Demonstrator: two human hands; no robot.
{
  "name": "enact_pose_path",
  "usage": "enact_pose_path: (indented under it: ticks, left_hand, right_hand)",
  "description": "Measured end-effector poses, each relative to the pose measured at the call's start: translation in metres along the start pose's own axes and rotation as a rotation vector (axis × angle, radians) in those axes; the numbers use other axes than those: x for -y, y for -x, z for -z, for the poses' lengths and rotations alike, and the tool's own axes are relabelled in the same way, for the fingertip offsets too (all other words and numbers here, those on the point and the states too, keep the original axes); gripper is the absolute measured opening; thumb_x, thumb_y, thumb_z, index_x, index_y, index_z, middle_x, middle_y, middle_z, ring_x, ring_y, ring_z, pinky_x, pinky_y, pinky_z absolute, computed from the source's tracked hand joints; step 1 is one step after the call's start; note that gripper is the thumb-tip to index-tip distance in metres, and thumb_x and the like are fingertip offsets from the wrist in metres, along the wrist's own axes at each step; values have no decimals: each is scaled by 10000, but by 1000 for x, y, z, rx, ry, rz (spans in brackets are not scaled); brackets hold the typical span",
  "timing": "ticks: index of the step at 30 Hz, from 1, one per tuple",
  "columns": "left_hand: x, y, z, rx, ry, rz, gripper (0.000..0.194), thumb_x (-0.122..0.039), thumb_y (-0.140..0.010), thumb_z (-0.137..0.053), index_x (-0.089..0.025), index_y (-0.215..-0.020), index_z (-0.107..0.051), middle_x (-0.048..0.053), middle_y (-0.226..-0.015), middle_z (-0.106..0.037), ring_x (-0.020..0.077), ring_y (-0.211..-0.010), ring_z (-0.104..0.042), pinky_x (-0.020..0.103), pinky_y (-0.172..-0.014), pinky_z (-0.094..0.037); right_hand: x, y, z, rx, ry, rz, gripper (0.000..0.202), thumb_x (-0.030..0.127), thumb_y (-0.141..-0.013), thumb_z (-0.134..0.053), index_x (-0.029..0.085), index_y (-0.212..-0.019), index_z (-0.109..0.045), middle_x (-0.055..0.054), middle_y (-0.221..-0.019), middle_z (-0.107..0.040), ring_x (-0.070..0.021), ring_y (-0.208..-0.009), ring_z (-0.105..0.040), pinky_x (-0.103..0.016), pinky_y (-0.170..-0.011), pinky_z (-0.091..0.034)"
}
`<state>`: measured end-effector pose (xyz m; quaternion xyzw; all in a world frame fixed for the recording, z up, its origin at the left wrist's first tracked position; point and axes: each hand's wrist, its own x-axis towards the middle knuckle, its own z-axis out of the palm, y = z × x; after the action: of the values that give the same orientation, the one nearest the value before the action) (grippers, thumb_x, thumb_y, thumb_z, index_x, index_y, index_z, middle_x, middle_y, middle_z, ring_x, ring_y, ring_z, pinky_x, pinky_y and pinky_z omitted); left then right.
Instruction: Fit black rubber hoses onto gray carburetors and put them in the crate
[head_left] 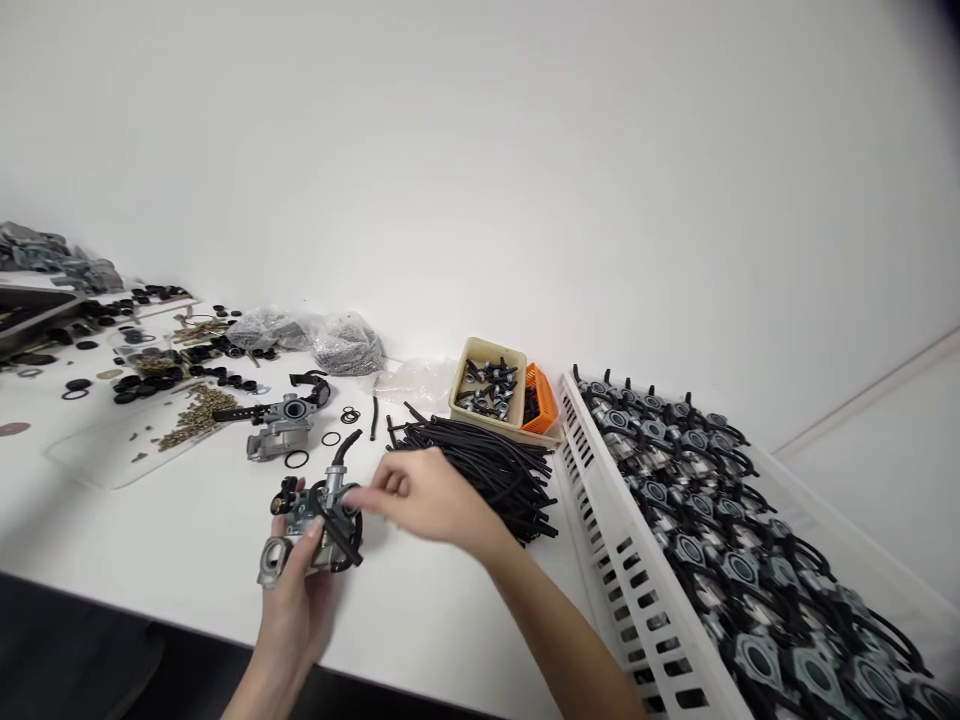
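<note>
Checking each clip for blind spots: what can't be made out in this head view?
All in the head view:
Right hand: motion blurs its fingertips, so its grip can't be told.
Silver metal carburettor with black hoses: part of its underside is hidden by the left hand.
White slotted plastic crate: near end cut off by the bottom edge.
Grey rectangular tray: cut off by the left edge.
Tiny brass-coloured parts: too small to identify.

Left to right over the flat white table (187, 560): small brass-coloured fittings (191, 415), a silver-grey metal carburetor (303, 510) in the left hand (294, 592), and long black tubes (480, 470) before a rectangular cream plastic tray (489, 348), a slotted white plastic crate (645, 530) standing rightmost.
</note>
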<state>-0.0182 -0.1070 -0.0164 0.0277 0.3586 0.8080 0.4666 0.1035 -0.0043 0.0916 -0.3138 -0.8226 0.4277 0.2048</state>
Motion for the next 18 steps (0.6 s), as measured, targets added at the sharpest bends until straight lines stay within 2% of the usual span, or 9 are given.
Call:
enact_pose_path:
  ticks: [3,6,9,12,15,18]
  left_hand:
    - [4,2,0,-10,-104,-156,395,-302,-674,-823,-298,-1026,-646,-62,-891,-656,84,-801,-608,137,-701,-510]
    - [5,5,0,-28,-188,-224,387,-312,-659,-836,-294,-977,-616,-80,-817,-604,74,-740,-573,123,-644,-472]
    - [3,7,-2,-43,-232,-272,398,-304,-644,-843,-274,-956,-597,-73,-845,-582,77,-747,-559,126,-635,-458]
    - [3,6,-4,-42,-244,-273,401,-312,-646,-841,-263,-948,-582,-62,-865,-565,88,-773,-557,136,-660,-467]
    - [5,3,-2,-64,-264,-274,373,-373,-698,-798,-272,-977,-572,-49,-914,-571,102,-791,-563,150,-655,-471]
    - [9,-1,3,-93,-362,-342,390,-427,-724,-764,-276,-1029,-573,-18,-969,-593,138,-829,-586,185,-653,-482]
  right_hand:
    - [22,17,-18,83,209,13,418,590,-774,-669,176,-727,-637,5,-638,-619,-128,-632,-566,-218,-556,-369]
    - [26,24,-30,53,362,52,301,476,-837,-657,177,-806,-643,-23,-752,-657,-154,-708,-600,-235,-602,-390]
    - [21,24,-31,55,437,108,173,345,-875,-633,175,-900,-653,-54,-907,-671,-186,-848,-630,-259,-714,-430]
    - [16,23,-29,78,508,178,85,226,-900,-573,174,-905,-640,-54,-926,-656,-181,-841,-636,-258,-722,-441]
    - [17,24,-29,62,552,193,114,116,-883,-510,167,-915,-607,-53,-953,-641,-166,-802,-634,-249,-687,-449]
    - [21,27,-30,62,532,191,175,45,-835,-480,159,-923,-580,-53,-980,-623,-154,-792,-632,-240,-696,-466]
